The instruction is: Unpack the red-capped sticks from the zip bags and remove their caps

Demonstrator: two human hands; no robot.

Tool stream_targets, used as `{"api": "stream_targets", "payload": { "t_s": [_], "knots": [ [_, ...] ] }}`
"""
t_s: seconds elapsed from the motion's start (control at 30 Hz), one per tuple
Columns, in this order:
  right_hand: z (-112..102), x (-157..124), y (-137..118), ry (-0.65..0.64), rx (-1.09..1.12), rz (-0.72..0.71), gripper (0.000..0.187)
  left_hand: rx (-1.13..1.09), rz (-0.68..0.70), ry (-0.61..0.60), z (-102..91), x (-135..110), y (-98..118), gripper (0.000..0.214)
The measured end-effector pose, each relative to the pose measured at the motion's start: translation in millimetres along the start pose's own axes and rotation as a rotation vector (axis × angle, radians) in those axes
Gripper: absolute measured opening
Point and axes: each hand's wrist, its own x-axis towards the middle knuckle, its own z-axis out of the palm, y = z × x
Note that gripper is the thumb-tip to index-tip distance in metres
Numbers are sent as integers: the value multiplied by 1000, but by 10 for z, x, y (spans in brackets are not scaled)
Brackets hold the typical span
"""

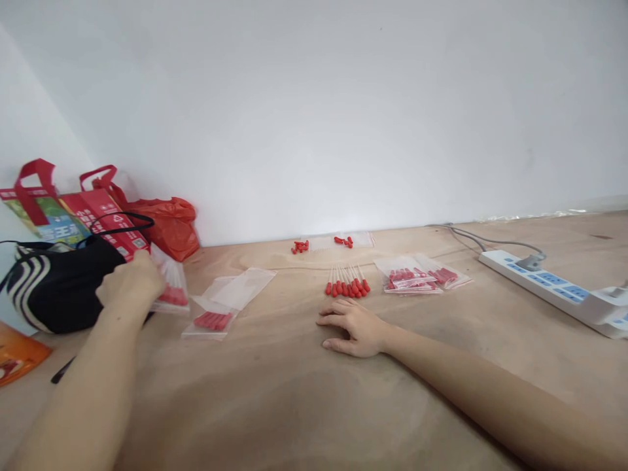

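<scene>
My left hand (130, 281) reaches to the left side of the wooden table (304, 399) and is closed on a clear plastic bag with red parts (169, 288), beside a black and white striped bag (53, 288). My right hand (353, 327) lies flat on the table, fingers stretched out, holding nothing. Just beyond it lies a row of several red-tipped droppers (347, 282). A clear zip bag with red pieces (220, 307) lies between the two hands.
Filled clear bags (419, 275) lie right of the droppers. Loose red caps (300, 246) and more droppers (344, 241) sit near the wall. A white power strip (554, 288) lies at right. Red carrier bags (98, 209) and an orange plastic bag (169, 226) stand at back left.
</scene>
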Motion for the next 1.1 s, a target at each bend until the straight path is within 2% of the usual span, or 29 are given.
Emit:
{"api": "stream_targets", "payload": {
  "t_s": [0.07,0.13,0.17,0.23,0.33,0.43,0.53,0.63,0.7,0.73,0.83,0.9,0.97,1.03,1.1],
  "knots": [
    [2,0,3,5,-2,-1,41,-24,10,44,-24,-104,135,34],
    [5,-1,6,10,0,0,40,-230,115,10,112,-245,309,29],
    [7,-1,6,12,0,1,40,-400,153,-78,233,-329,403,34],
    [8,-2,6,15,3,4,39,-503,221,-165,538,-514,579,43],
    [6,-3,-1,19,9,14,38,-561,304,-291,969,-781,756,30],
    [2,-3,-6,22,13,16,38,-583,376,-365,1160,-949,799,22],
    [-1,-1,-6,26,17,5,38,-529,441,-413,1080,-1030,770,24],
    [-5,1,-3,27,30,-4,39,-337,499,-638,845,-1112,756,29],
    [-9,3,-1,24,35,-6,39,-168,554,-771,669,-1177,768,21],
    [-10,3,-1,25,34,-5,39,-87,610,-775,593,-1204,778,15],
    [-11,3,1,41,26,-1,38,-4,885,-678,473,-1232,791,20],
    [-7,1,5,54,24,-5,37,-101,1087,-668,516,-1203,772,29],
    [-3,-2,9,60,25,-12,34,-200,1233,-700,638,-1155,732,61],
    [1,-4,14,58,27,-25,33,-200,1279,-736,780,-1116,686,80],
    [4,-6,18,53,29,-42,32,-176,1277,-771,887,-1100,651,84]
  ]
}}
